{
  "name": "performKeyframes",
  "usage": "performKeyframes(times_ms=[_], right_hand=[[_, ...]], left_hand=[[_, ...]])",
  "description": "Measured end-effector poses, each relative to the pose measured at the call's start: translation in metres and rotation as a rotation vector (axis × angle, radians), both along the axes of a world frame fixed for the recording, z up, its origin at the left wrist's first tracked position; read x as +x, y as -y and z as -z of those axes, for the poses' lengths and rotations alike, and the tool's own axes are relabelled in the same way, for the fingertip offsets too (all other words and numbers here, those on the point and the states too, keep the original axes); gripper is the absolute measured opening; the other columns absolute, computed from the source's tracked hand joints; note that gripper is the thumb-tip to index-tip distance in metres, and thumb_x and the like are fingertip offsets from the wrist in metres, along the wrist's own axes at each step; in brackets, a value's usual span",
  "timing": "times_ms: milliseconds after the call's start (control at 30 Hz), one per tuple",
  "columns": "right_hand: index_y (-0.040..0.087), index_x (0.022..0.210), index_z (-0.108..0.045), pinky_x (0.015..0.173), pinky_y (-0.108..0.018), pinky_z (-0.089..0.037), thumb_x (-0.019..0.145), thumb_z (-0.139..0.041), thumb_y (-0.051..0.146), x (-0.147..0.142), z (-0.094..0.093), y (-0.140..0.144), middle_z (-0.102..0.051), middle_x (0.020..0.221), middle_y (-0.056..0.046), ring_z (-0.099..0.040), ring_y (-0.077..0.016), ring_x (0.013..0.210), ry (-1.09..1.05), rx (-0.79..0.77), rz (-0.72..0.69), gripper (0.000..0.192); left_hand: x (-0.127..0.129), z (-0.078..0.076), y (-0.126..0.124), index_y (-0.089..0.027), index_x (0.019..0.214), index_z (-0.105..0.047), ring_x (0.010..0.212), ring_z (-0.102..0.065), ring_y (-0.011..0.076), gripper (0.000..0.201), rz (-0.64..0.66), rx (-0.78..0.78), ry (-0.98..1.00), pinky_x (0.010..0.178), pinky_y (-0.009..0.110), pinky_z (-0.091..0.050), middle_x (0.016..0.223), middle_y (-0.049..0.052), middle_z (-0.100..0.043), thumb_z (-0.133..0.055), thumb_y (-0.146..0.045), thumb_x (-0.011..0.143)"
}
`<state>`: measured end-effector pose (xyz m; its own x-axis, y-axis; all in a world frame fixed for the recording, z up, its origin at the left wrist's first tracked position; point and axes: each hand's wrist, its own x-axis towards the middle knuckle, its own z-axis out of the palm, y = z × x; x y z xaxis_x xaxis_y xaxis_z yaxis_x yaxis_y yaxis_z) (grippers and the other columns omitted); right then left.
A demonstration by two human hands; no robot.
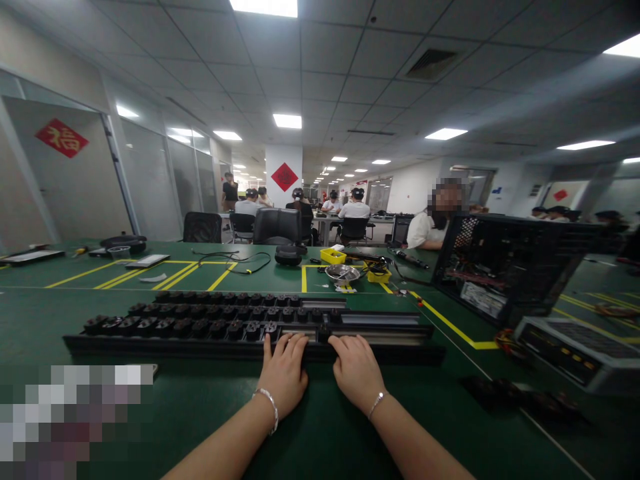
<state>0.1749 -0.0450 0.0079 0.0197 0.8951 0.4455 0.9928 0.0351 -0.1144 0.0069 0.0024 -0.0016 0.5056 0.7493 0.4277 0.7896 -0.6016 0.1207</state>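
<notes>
In the head view, a person's two bare hands reach out over a green table [200, 420]. Three long black rails [175, 351] lie side by side on it, going from left to right, just past the hands. Many small black pieces [201, 327] sit in rows along the left part of the rails, and the right part shows bare shiny strips [377, 331]. The left hand [283, 373] has its fingertips on the nearest rail, by the right end of its row. Its fingers are a bit apart, and I cannot tell if they grip the rail. The right hand [356, 372] is on the same rail, a little to the right. Its fingers are bent, with the tips at a lone black piece [324, 331] that sits between the two hands. I cannot tell if they pinch it or only touch it. Each wrist has a pale bracelet [270, 408]. Past the rails, on the far side, are a shiny bowl [343, 273], a yellow tray [332, 256] and a thin black cord [257, 263]. On the right stands an open black computer case [505, 267], with a gray metal box [575, 353] nearer. A person in a white top [420, 232] sits on the far side, left of the case.
</notes>
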Motion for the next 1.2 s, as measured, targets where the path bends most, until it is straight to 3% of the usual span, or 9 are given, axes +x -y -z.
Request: performKeyframes(times_ms=[1200], right_hand=[[0.025, 0.114, -0.055, 0.099, -0.031, -0.024, 0.077, -0.043, 0.013, 0.0086, -0.0025, 0.0042, -0.061, 0.103, -0.004, -0.050, -0.0170, 0.099, 0.033, -0.012, 0.024, 0.040]], left_hand=[[-0.0018, 0.0020, -0.0013, -0.024, 0.126, -0.043, 0.125, -0.035, 0.0221, 0.056, 0.015, 0.006, 0.014, 0.110, 0.054, 0.001, 0.130, 0.004, -0.050, -0.045, -0.015, 0.070]])
